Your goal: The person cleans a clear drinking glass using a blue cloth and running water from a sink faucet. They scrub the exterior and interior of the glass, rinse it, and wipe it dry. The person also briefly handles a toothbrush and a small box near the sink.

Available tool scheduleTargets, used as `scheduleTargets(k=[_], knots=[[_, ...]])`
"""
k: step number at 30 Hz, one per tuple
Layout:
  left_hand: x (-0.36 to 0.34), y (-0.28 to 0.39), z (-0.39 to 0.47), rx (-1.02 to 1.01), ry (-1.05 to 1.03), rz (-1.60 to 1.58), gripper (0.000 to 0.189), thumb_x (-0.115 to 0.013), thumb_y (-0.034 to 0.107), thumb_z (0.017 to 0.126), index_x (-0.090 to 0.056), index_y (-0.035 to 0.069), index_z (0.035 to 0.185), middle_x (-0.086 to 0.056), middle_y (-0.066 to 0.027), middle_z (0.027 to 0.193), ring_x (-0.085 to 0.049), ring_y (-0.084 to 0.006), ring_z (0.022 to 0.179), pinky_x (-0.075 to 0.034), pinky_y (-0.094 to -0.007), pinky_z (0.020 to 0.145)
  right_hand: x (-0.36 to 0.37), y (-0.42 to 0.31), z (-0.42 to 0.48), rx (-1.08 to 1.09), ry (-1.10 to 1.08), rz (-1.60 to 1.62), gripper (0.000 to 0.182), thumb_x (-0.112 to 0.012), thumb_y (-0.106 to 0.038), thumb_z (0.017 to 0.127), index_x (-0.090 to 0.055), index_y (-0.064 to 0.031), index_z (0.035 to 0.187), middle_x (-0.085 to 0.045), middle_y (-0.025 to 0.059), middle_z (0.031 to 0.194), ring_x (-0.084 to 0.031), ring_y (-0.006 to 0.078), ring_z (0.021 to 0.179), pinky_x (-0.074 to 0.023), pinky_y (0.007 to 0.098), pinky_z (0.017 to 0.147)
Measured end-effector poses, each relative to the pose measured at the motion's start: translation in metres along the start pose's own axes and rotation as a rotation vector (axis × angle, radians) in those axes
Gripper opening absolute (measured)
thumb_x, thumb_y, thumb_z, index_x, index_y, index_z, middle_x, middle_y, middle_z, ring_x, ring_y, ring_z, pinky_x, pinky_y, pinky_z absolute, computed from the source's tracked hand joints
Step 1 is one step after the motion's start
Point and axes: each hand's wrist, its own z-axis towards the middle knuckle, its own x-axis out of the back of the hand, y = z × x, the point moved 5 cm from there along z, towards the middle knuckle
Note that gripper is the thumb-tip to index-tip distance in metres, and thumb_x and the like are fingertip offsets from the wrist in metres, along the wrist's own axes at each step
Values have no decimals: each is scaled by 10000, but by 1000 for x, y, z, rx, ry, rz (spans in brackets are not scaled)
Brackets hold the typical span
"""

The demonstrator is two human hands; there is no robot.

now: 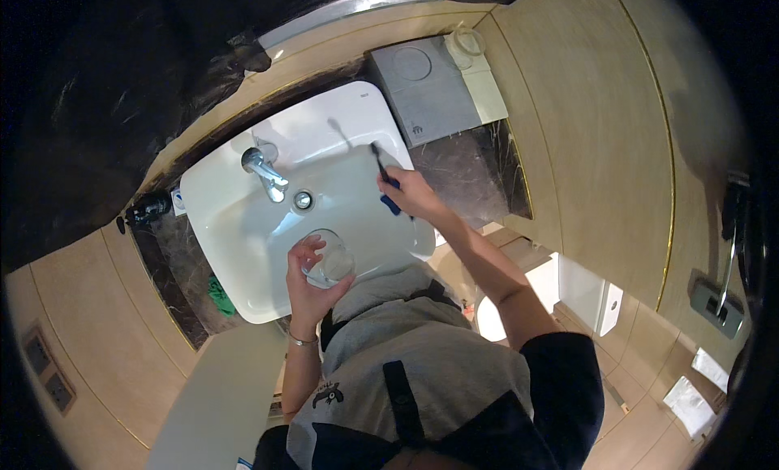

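A clear drinking glass (338, 264) is in my left hand (309, 275), over the front of the white washbasin (234, 238). Its mouth seems tilted upward toward me, and I cannot tell whether liquid is inside. My right hand (412, 193) grips a slim dark brush (380, 159), which looks like a toothbrush, above the basin's right side. The brush head points toward the back of the basin. Something dark blue (391, 204) shows under the right fingers; its kind is unclear. Between the hands and the back rim are the chrome faucet (266, 175) and round drain (303, 200).
A grey box (435, 101) stands on the dark marble counter (465, 175), with upturned-looking glassware (468, 42) near its back corner. A green cloth (220, 296) lies left of the basin. Dark plastic sheeting (122, 92) hangs at upper left. A toilet (490, 318) is at right.
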Motion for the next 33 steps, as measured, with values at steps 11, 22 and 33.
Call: scheduleTargets(k=[11, 22, 33], knots=[[-16, 16, 21, -15, -3, 69, 561, -789, 87, 522, -376, 80, 903, -492, -122, 1073, -497, -232, 1017, -433, -375, 847, 23, -53, 89, 213, 471, 723, 90, -492, -99, 864, -485, -25, 814, -552, 55, 754, -525, 125, 667, -429, 258, 638], [-16, 2, 8, 14, 38, 99, 545, -789, 101, 530, -379, 77, 889, -493, -132, 1063, -495, -230, 1009, -430, -368, 853, -2, -35, 129, 680, 523, -189, 132, -591, -57, 703, -546, -70, 826, -517, 106, 992, -502, 294, 917, -389, 410, 795], [-35, 4, 36, -80, 80, -17, 692, -802, 98, 539, -356, 78, 1068, -479, -112, 1102, -475, -233, 1055, -412, -375, 871, 87, -53, 56, 489, 881, 117, 157, -591, -53, 754, -610, -64, 910, -610, 95, 936, -555, 225, 861, -409, 323, 803]])
